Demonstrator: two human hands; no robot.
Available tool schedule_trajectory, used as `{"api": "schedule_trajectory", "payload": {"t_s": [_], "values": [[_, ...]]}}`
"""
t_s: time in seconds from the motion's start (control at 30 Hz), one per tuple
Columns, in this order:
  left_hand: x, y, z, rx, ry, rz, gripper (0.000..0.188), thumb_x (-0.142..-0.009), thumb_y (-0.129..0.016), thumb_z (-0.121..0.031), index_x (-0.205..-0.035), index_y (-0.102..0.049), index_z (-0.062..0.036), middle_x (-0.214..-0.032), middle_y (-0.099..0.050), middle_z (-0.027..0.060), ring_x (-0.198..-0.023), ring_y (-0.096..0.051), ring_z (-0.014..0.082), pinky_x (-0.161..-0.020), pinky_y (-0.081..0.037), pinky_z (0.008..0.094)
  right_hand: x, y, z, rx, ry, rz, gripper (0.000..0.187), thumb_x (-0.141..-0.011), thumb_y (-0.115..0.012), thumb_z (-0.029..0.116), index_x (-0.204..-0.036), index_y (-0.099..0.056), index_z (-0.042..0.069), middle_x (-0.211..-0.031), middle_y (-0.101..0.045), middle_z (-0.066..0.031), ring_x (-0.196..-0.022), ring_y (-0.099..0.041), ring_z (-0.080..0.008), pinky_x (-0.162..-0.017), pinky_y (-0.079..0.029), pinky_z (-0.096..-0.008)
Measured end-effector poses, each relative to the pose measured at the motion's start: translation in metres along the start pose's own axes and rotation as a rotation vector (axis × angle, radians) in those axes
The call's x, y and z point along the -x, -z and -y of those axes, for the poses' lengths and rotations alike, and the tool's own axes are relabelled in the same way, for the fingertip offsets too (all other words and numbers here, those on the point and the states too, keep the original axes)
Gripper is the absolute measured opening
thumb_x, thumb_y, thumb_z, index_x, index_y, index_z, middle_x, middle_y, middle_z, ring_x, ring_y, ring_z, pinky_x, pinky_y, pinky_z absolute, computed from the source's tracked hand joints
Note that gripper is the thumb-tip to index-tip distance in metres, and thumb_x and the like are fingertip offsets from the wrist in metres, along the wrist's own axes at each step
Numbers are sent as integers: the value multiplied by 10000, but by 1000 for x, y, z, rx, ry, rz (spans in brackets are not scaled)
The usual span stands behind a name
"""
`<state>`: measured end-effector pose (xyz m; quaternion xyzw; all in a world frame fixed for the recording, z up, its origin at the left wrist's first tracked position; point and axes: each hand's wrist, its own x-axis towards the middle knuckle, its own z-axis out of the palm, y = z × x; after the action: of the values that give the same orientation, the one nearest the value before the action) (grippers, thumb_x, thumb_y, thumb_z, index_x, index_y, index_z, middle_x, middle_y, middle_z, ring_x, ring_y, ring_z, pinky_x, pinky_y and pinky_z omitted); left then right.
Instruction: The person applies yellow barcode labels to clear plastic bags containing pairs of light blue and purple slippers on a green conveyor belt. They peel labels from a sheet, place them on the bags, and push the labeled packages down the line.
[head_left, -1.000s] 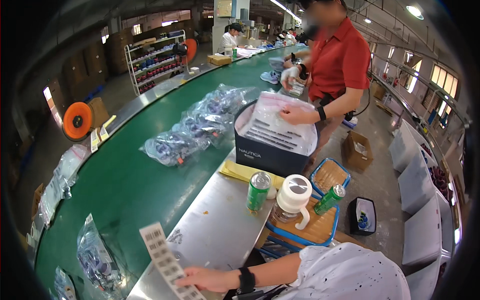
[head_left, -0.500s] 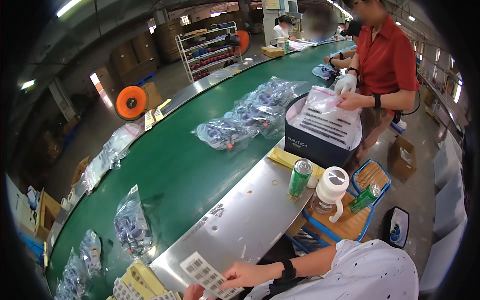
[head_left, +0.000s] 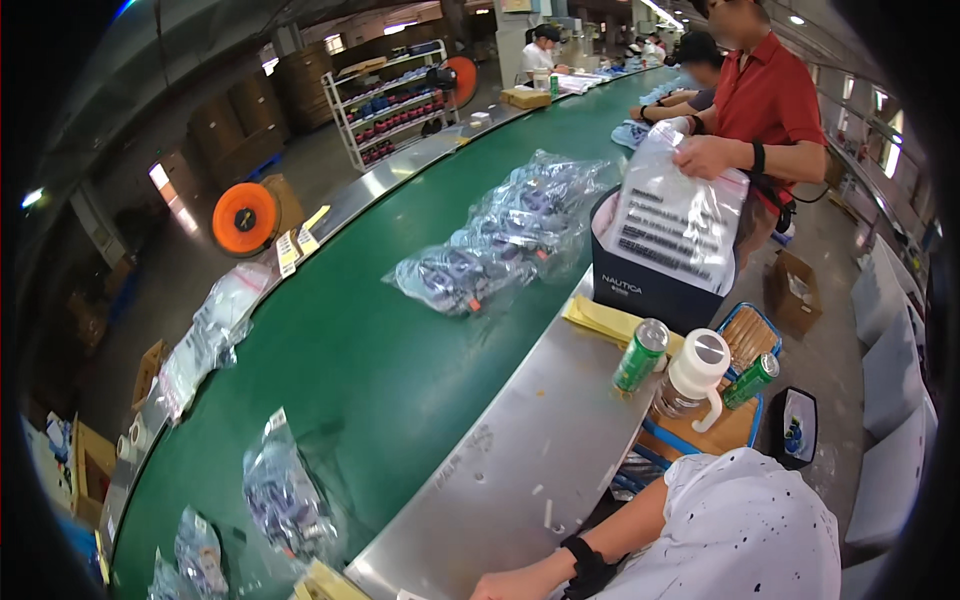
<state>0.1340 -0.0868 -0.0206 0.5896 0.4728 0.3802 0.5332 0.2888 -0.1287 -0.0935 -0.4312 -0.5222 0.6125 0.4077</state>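
My right hand is cropped by the lower rim and my left hand is out of view, so I cannot tell whether the fingers pinch anything; a corner of the white sheet shows at nine o'clock, with yellow cards further out. At twelve, the scuffed metal ledge leaves room to slide before a smooth green can at one; beyond its edge at eleven, flat green belt runs between crinkled, see-through bags.
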Motion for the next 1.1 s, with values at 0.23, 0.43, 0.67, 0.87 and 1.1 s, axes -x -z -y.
{"api": "schedule_trajectory", "payload": {"t_s": [0.23, 0.43, 0.67, 0.87, 1.1], "values": [[-98, 15, -13, 73, 213, 140, 317, -945, -536, -51, -1236, -512, 74, -1150, -596, 172, -987, -586, 214, -851, -489, 328, -65, 19, 24, -57, -72, -108, 274, -835, -644, 204, -851, -645, -70, -632, -630, -96, -590, -531, -100, -543, -440, -314], [-141, 25, -37, 82, 346, 82, 335, -932, -552, -65, -1239, -517, 65, -1141, -599, 163, -959, -585, 203, -821, -495, 312, -98, 28, 66, 43, -193, -177, 289, -836, -654, 228, -788, -635, -56, -620, -632, -93, -570, -556, -103, -525, -443, -324], [-150, -6, -111, 341, 245, 810, 385, -936, -543, -110, -1289, -478, 29, -1206, -544, 156, -1061, -515, 215, -902, -426, 324, -124, 12, 109, 35, -157, -140, 303, -854, -660, 203, -689, -589, -41, -589, -603, -67, -535, -557, -88, -482, -439, -291], [-103, -107, -211, 529, 71, 1920, 443, -945, -522, -142, -1348, -421, 12, -1311, -483, 165, -1189, -455, 236, -1002, -362, 338, -124, 12, 170, -70, -159, -254, 330, -832, -706, 196, -674, -557, -53, -563, -569, -60, -524, -534, -95, -475, -425, -300], [-68, -141, -283, 408, 22, 2106, 479, -949, -506, -156, -1384, -384, 2, -1373, -447, 168, -1269, -417, 246, -1067, -318, 345, -75, 15, 235, -30, -44, -294, 342, -824, -699, 222, -651, -572, -45, -546, -556, -73, -493, -501, -103, -453, -395, -322]]}}
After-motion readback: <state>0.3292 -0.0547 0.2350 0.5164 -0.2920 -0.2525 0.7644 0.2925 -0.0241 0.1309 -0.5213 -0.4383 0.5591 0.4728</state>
